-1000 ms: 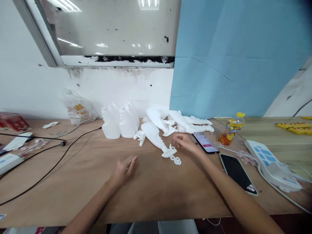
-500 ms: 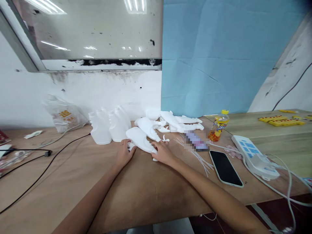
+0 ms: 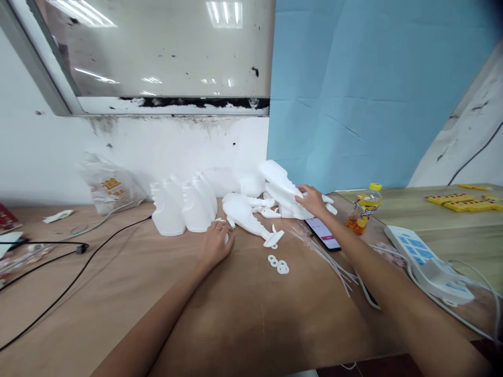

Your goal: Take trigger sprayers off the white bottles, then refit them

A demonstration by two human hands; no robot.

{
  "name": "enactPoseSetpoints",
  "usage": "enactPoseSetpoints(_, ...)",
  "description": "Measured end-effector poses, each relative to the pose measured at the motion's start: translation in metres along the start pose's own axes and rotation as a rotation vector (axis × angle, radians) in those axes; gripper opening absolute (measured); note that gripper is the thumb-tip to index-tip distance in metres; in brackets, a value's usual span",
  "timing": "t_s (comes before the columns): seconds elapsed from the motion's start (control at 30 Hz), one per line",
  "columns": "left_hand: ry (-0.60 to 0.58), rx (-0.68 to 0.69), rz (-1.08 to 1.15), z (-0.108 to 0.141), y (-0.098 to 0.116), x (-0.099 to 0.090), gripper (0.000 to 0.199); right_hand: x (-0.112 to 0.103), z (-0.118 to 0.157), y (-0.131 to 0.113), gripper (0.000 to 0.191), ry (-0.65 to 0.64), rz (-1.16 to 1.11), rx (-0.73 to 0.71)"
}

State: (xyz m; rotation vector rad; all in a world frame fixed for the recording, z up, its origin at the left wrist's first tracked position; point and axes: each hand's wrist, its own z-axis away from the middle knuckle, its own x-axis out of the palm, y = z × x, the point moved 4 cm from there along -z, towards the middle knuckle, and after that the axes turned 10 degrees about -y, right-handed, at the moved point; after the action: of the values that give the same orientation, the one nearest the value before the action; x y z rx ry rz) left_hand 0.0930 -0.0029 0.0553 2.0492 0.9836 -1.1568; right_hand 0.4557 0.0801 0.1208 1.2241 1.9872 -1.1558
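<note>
My right hand [image 3: 312,201] grips a white plastic bottle [image 3: 278,177], lifted and tilted over the pile at the back. My left hand [image 3: 218,241] rests on the table with its fingers curled round something small and white, too hidden to make out. Between the hands lie white shaped plastic pieces [image 3: 243,213], one with a flared white end toward me. Several flat white rings [image 3: 282,267] lie on the brown tabletop in front of them. White bottles [image 3: 196,207] stand upright behind my left hand.
A phone with a lit screen [image 3: 324,234], white strips [image 3: 334,262], a drink bottle [image 3: 364,208] and a power strip [image 3: 426,264] lie or stand to the right. Another phone is partly under my right forearm. A plastic bag [image 3: 110,186] and black cables [image 3: 98,262] are at left.
My right hand has moved from the front white piece to the back right, where a bottle is now raised. White rings now show on the table. My left hand has shifted slightly right.
</note>
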Motion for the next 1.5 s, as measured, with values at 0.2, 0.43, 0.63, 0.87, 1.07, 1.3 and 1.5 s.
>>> enactPoseSetpoints(0.2, -0.196, 0.115, -0.102, -0.034, 0.032, 0.021, 0.023, 0.012, -0.033, 0.018, 0.027, -0.077, 0.110, 0.009)
enactPoseSetpoints(0.43, -0.275, 0.085, -0.139, -0.031, 0.046, 0.034, 0.024, 0.014, 0.011, -0.026, 0.031, -0.028, 0.118, -0.083)
enactPoseSetpoints(0.63, -0.259, 0.058, -0.118, -0.044, 0.056, 0.039, 0.025, 0.062, 0.095, -0.101, 0.090, -0.357, -0.003, -0.299)
enactPoseSetpoints(0.87, -0.229, 0.062, -0.100, -0.058, 0.070, 0.045, 0.033, 0.078, 0.086, -0.078, 0.062, -0.239, 0.137, -0.257)
enactPoseSetpoints(1.07, -0.222, 0.044, -0.106, -0.084, 0.064, 0.051, 0.046, 0.086, 0.077, -0.052, 0.063, -0.144, -0.016, -0.285)
enactPoseSetpoints(1.3, -0.263, -0.124, -0.148, -0.110, 0.036, 0.058, 0.043, 0.067, 0.074, -0.047, 0.047, 0.034, -0.340, -0.245)
enactPoseSetpoints(1.5, -0.354, -0.176, -0.143, -0.129, 0.034, 0.074, 0.066, 0.044, 0.071, -0.031, 0.049, 0.195, -0.956, -0.073)
